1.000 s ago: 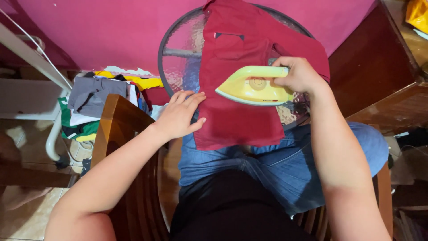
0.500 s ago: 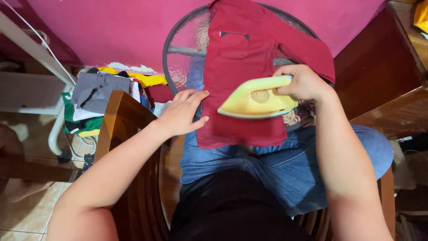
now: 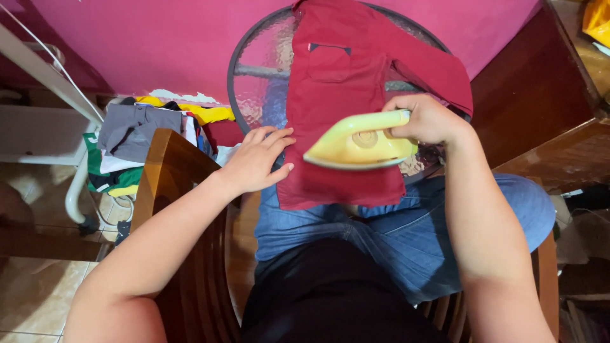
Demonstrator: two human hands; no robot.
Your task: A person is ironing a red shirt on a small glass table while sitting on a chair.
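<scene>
A dark red shirt (image 3: 337, 95) lies spread over a small round glass table (image 3: 254, 70), its hem hanging towards my lap. My right hand (image 3: 426, 119) is closed around the handle of a yellow clothes iron (image 3: 356, 145), which rests on the lower part of the shirt, tip pointing left. My left hand (image 3: 257, 159) lies flat with fingers spread on the shirt's left edge, pressing the cloth down beside the iron.
A pile of folded clothes (image 3: 136, 143) in grey, yellow, green and white sits at the left behind a wooden chair back (image 3: 168, 165). A dark wooden cabinet (image 3: 546, 108) stands at the right. A pink wall (image 3: 159, 38) is behind the table.
The iron has slid a little down and left along the shirt with my right hand. My left hand stays flat on the shirt's left edge.
</scene>
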